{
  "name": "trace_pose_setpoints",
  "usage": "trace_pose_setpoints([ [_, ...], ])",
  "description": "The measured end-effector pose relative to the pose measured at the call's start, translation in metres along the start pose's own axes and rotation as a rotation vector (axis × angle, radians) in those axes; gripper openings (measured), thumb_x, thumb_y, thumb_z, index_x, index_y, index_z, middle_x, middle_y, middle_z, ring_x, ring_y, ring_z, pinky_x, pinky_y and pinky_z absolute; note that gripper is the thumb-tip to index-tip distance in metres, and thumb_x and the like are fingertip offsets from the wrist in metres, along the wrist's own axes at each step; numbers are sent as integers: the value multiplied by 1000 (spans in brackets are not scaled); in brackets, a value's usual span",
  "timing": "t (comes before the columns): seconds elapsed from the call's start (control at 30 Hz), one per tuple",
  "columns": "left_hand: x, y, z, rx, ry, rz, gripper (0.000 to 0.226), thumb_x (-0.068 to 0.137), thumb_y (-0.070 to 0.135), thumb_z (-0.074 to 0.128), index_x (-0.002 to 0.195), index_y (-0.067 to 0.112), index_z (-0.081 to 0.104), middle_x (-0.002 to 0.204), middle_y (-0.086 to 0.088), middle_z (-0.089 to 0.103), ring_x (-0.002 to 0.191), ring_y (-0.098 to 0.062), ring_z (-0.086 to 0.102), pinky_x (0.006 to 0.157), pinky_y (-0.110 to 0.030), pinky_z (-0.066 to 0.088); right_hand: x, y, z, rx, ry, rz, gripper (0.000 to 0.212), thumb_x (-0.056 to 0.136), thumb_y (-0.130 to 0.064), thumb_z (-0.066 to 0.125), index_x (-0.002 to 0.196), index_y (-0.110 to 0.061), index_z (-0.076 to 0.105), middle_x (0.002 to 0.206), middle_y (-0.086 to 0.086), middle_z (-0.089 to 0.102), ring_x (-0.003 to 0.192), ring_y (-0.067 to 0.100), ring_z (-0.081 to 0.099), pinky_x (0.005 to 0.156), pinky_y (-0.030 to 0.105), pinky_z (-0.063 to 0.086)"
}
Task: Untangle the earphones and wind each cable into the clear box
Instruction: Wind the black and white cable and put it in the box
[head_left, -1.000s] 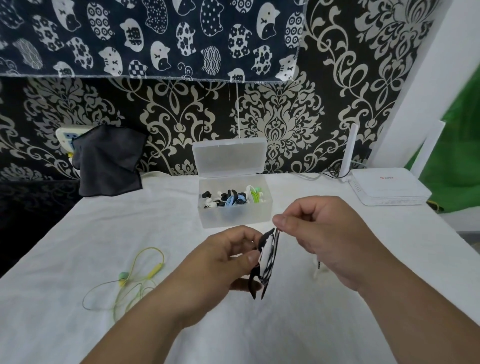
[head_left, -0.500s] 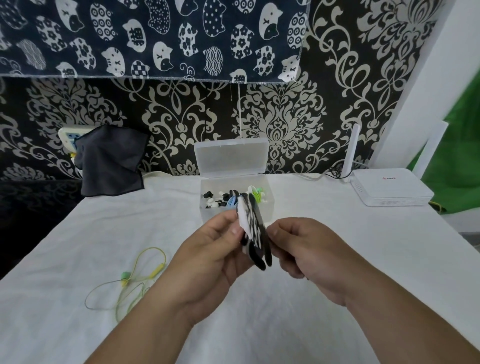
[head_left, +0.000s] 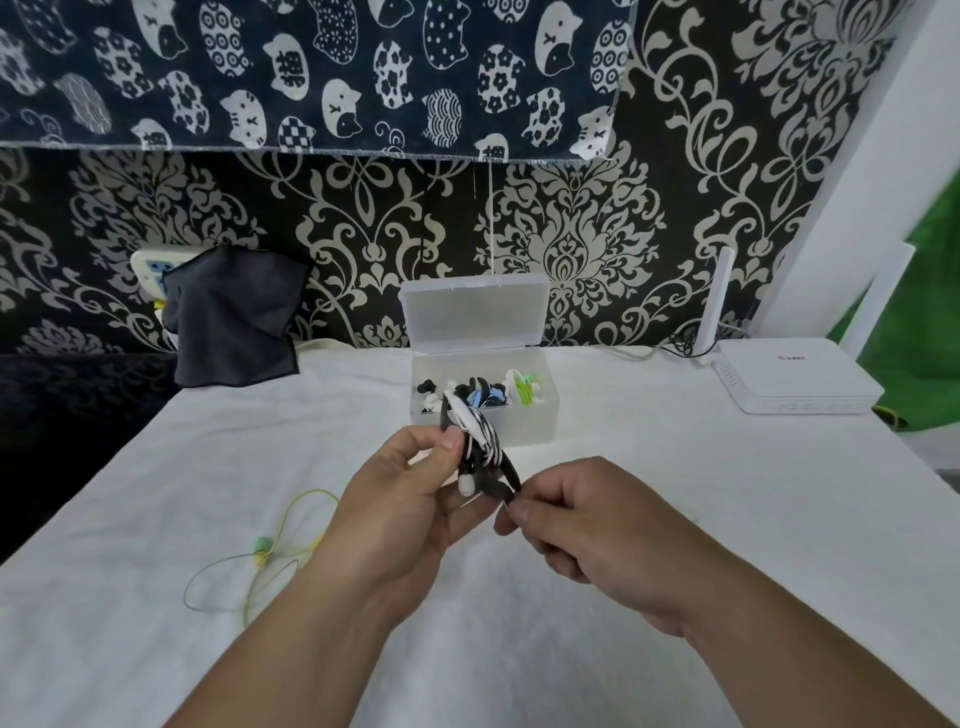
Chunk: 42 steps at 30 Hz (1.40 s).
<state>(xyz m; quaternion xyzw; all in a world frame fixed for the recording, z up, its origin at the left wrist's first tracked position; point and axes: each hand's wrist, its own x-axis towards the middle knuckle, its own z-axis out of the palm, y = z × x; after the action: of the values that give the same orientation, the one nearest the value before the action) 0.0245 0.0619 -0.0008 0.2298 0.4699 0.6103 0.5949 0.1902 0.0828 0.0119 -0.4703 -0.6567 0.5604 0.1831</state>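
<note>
Two hands meet over a wound bundle of black-and-white earphones, held up in the air just short of the clear box. The left hand pinches the coil between thumb and fingers; the right hand is closed on the cable's loose end at the bottom of the coil.

The likely failure is the coil springing open. If the right hand's pinch slips before the end is tucked, the turns could loosen and need winding again. A white earbud hangs free below the left thumb and could snag on the box rim on the way in.

Beyond the hands the box stands with its lid tipped up and open. Several wound sets already lie inside, so room looks tight and a careless drop might dislodge them.

Left of the left hand, a yellow-green earphone set sprawls loose on the surface, not yet wound. A dark cloth hangs far left and a white router sits far right, both well clear of the path.
</note>
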Motion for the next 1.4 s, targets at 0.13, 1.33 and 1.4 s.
trace_pose_setpoints([
  [0.13, 3, -2, -2, 182, 34, 102, 10, 97, 12, 57, 96, 3, 53, 78, -21, 69, 63, -26, 67, 69, -36, 61, -2, -3, -6, -21, 85, 1, 24, 97, -22, 60, 80, -13, 74, 53, -6, 44, 50, 14, 37, 54, 26, 32],
  [1.33, -14, -7, 12, 836, -290, 243, 24, 92, 12, 65, 92, 33, 75, 93, 2, 70, 82, -18, 66, 68, -32, 62, -1, 0, -14, -285, 315, -350, 17, 93, -21, 66, 81, -26, 78, 67, -10, 71, 65, 9, 68, 65, 33, 57],
  [1.4, -16, -7, 12, 851, -320, 209, 23, 92, 8, 62, 90, 27, 75, 88, 5, 71, 85, -20, 67, 70, -33, 62, -1, 0, -15, -339, 288, -362, 20, 93, -22, 64, 77, -25, 76, 65, -7, 69, 63, 11, 66, 65, 37, 55],
])
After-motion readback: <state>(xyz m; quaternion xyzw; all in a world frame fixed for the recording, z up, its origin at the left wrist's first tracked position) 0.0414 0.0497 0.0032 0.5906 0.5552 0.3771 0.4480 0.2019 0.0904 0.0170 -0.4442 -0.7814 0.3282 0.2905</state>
